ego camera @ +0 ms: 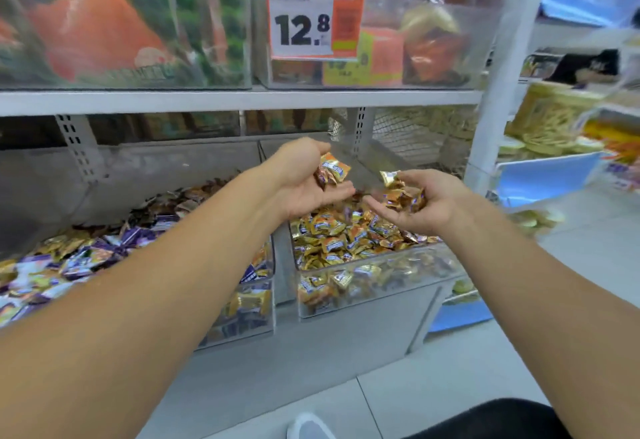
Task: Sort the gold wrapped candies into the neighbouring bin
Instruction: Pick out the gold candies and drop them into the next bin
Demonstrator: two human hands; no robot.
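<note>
Two clear plastic bins stand side by side on the lower shelf. The right bin (374, 295) is heaped with gold wrapped candies (332, 237). The left bin (249, 321) holds mostly purple wrapped candies (100, 255) with some gold ones mixed in. My left hand (304, 179) hovers over the right bin's back, palm turned inward, fingers curled round a few gold candies (332, 170). My right hand (422, 203) is just right of it, palm up, cupping a small pile of gold candies (403, 194).
An upper shelf (242, 99) carries clear bins of packaged snacks and an orange price tag (313, 19) reading 12.8. A white upright post (498, 92) stands to the right, with more shelves of goods beyond. Tiled floor, a shoe (308, 426) and a dark trouser leg lie below.
</note>
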